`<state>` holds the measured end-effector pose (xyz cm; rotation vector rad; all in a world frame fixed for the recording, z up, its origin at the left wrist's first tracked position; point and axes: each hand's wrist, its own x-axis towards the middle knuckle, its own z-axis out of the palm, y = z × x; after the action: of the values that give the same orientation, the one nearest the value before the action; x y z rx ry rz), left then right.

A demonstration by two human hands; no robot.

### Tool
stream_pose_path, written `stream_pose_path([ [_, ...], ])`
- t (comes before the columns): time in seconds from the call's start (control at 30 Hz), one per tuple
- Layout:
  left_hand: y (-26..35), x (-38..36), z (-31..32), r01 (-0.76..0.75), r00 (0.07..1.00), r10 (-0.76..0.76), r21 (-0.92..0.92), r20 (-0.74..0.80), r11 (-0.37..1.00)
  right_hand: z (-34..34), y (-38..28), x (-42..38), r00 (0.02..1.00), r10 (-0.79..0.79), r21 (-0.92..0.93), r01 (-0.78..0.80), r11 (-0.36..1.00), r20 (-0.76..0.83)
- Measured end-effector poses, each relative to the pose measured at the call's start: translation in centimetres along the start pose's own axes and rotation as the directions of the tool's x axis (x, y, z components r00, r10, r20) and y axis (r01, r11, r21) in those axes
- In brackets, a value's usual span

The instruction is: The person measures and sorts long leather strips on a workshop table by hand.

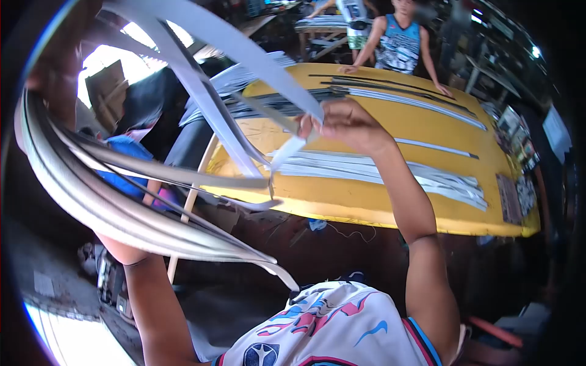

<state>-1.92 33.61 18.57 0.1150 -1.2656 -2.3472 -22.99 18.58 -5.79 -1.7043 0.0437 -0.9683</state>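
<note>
A bundle of long, flexible white strips [116, 213] curves across the left side, its loose ends hanging near my chest. My left hand [55, 79] is raised at the upper left, dark and partly cut by the view's edge; its fingers are not clear. Over the yellow table my right hand [348, 125] pinches a white strip between thumb and fingers. More strips [189, 91] slant down from the top left and meet near the table's left edge. Below my right hand, a pile of white strips [378, 171] lies flat on the yellow table [354, 213].
Dark strips [274, 104] and grey strips [415, 104] lie farther back on the table. A person [403, 43] leans on its far edge, and another person [354, 18] stands behind. Someone in blue [125, 158] is at the left. Small packets [516, 134] sit at the right end.
</note>
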Motion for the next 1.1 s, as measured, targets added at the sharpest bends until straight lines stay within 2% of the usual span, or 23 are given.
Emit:
stream_pose_path([
  [0.03, 1.4, 0.2, -1.2, 0.092, 0.986, -0.081, -0.073, 0.145, 0.993, -1.0, -0.2, -0.5, 0.994, -0.010, -0.028, 0.007, 1.000, -0.108],
  [0.07, 4.7, 0.2, -3.6, 0.194, 0.945, -0.149, -0.132, 0.290, 0.972, -2.3, -0.5, -0.9, 0.987, -0.062, -0.038, 0.057, 0.998, -0.151],
  [0.1, 8.4, 0.6, -6.1, 0.301, 0.880, -0.203, -0.173, 0.430, 0.938, -3.7, -1.1, -1.4, 0.975, -0.118, -0.053, 0.110, 0.993, -0.189],
  [0.17, 12.2, 2.2, -9.1, 0.521, 0.683, -0.264, -0.201, 0.681, 0.830, -5.9, -2.3, -2.1, 0.943, -0.179, -0.002, 0.186, 0.982, -0.282],
  [0.2, 11.0, 2.6, -8.4, 0.547, 0.654, -0.281, -0.182, 0.702, 0.817, -7.0, -3.0, -2.4, 0.922, -0.211, -0.001, 0.223, 0.975, -0.324],
  [0.23, 9.3, 1.7, -7.5, 0.217, 0.894, 0.011, -0.457, 0.447, 0.863, -8.0, -3.7, -2.7, 0.912, -0.226, -0.033, 0.229, 0.973, -0.342],
  [0.27, 8.3, 1.7, -7.1, -0.186, 0.952, 0.293, -0.596, 0.087, 0.781, -9.2, -4.4, -3.1, 0.880, -0.211, -0.039, 0.215, 0.976, -0.426],
  [0.3, 10.3, 4.9, -8.2, -0.020, 0.884, 0.010, 0.016, 0.468, 1.000, -10.0, -5.0, -3.6, 0.842, -0.196, -0.039, 0.205, 0.978, -0.502],
  [0.37, 10.3, 6.5, -9.5, 0.073, 0.927, -0.015, -0.139, 0.376, 0.988, -12.0, -5.7, -4.4, 0.783, -0.248, -0.055, 0.265, 0.963, -0.570],
  [0.43, 9.3, 9.5, -10.2, 0.070, 0.913, -0.003, -0.150, 0.408, 0.986, -13.4, -5.8, -5.1, 0.695, -0.249, -0.019, 0.321, 0.947, -0.674],
  [0.57, 7.3, 16.0, -10.2, 0.063, 0.890, 0.039, -0.206, 0.455, 0.977, -16.0, -6.2, -7.6, 0.667, -0.266, -0.003, 0.368, 0.930, -0.696],
  [0.63, 6.6, 19.2, -9.4, 0.036, 0.901, 0.072, -0.238, 0.428, 0.971, -18.3, -6.1, -8.2, 0.625, -0.242, -0.065, 0.293, 0.954, -0.742],
  [0.67, 5.8, 21.0, -9.2, -0.007, 0.878, 0.118, -0.233, 0.465, 0.972, -19.7, -5.6, -8.4, 0.640, -0.240, -0.088, 0.260, 0.961, -0.729],
  [0.7, 4.7, 22.9, -8.3, 0.038, 0.880, 0.102, -0.283, 0.464, 0.958, -20.5, -5.8, -8.5, 0.649, -0.239, -0.083, 0.262, 0.961, -0.722],
  [0.77, 2.1, 25.7, -6.2, -0.142, 0.949, 0.173, -0.131, 0.265, 0.981, -21.4, -5.9, -9.2, 0.624, -0.277, -0.289, 0.085, 0.953, -0.731],
  [0.8, 1.7, 27.3, -6.2, -0.107, 0.948, 0.136, -0.114, 0.287, 0.988, -21.4, -6.4, -9.7, 0.606, -0.256, -0.303, 0.026, 0.953, -0.753],
  [0.83, 2.7, 29.6, -7.8, 0.089, 0.879, -0.047, -0.067, 0.474, 0.994, -21.2, -6.6, -10.4, 0.616, -0.252, -0.303, 0.022, 0.953, -0.747],
  [0.9, 0.6, 31.4, -6.6, -0.204, 0.829, 0.015, 0.277, 0.560, 0.939, -21.7, -6.9, -11.6, 0.468, -0.524, -0.642, -0.131, 0.756, -0.712],
  [0.93, -2.0, 31.3, -4.6, -0.333, 0.932, 0.327, 0.018, 0.154, 0.943, -24.4, -4.8, -12.3, 0.423, -0.466, -0.539, -0.064, 0.840, -0.777],
  [0.97, -1.6, 32.1, -5.1, -0.213, 0.959, 0.210, -0.005, 0.192, 0.977, -24.3, -5.5, -13.1, 0.441, -0.464, -0.543, -0.065, 0.837, -0.768],
  [1.03, -1.5, 33.5, -5.7, -0.117, 0.965, 0.145, -0.138, 0.218, 0.984, -22.3, -6.6, -15.5, 0.460, -0.408, -0.384, 0.149, 0.911, -0.789],
  [1.07, -1.6, 34.1, -5.5, -0.095, 0.974, 0.134, -0.205, 0.184, 0.974, -22.1, -7.3, -16.1, 0.476, -0.394, -0.378, 0.134, 0.916, -0.786],
  [1.1, -1.9, 34.9, -6.0, -0.108, 0.954, 0.138, -0.124, 0.267, 0.986, -21.9, -8.0, -16.7, 0.405, -0.617, -0.704, -0.105, 0.702, -0.675],
])
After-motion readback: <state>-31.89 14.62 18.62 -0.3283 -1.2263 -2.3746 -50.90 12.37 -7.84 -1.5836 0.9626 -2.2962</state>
